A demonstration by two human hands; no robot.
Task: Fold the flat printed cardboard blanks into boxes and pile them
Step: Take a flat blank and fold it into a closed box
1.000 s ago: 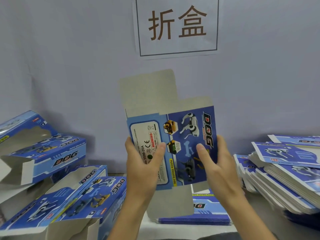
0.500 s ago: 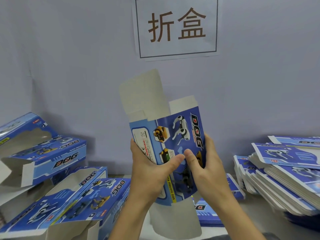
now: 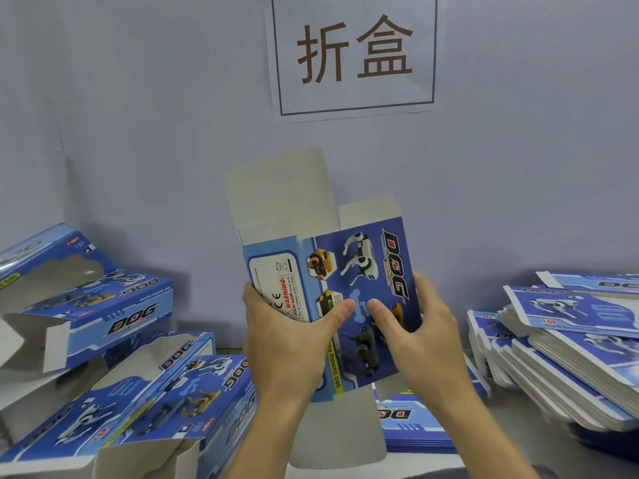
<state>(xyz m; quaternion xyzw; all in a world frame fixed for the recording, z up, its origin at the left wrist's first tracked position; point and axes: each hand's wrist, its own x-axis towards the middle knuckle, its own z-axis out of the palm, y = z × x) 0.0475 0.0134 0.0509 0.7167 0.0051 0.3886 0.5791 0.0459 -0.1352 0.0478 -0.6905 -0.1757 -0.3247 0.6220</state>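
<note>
I hold a blue printed cardboard blank (image 3: 359, 271) upright in front of me, its grey flaps sticking up at the top and hanging down at the bottom. My left hand (image 3: 287, 337) grips its left edge, thumb pressed on the printed face. My right hand (image 3: 415, 337) grips the right edge, thumb on the face close to the left thumb. The blank is partly squeezed open into a tube shape. Folded boxes (image 3: 114, 305) lie piled at the left.
A tall stack of flat blanks (image 3: 567, 344) sits at the right, and a smaller stack (image 3: 415, 426) lies on the table below my hands. More folded boxes (image 3: 155, 402) crowd the near left. A paper sign (image 3: 354, 53) hangs on the wall behind.
The blank has gone from flat and wide to narrower as both hands pushed its edges inward. My thumbs have come close together on its face.
</note>
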